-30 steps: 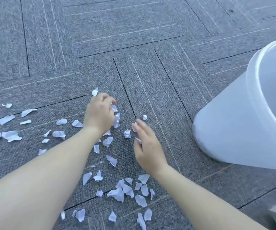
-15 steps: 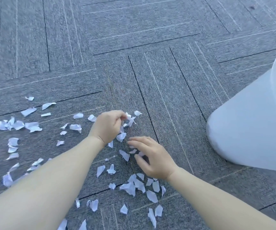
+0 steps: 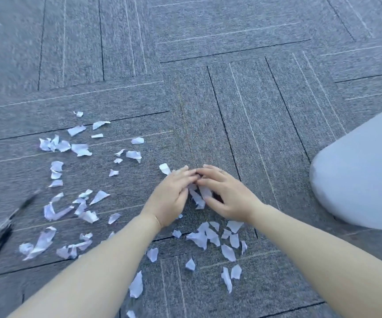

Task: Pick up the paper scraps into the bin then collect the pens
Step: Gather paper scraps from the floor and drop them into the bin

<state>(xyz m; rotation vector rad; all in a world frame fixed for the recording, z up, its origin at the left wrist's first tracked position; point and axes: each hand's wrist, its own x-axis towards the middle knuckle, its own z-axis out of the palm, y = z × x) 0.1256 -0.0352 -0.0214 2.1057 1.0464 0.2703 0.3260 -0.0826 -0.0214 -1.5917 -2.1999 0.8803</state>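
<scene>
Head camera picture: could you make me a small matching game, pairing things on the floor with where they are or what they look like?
Things:
1. white bin
2. paper scraps
3. carpet
4. hands, left hand and right hand

Descriptions:
A. grey tiles with thin lines
B. at the right edge
C. fingertips meeting over a few scraps
D. scattered, pale, torn, mostly left and near

Pairs: 1-B, 2-D, 3-A, 4-C

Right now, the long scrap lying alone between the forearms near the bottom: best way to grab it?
Pinch the long scrap across its narrow width near the upper end, coming straight down. It lies flat on the carpet, so probably only the thin edges give purchase. The left hand is nearer.
</scene>
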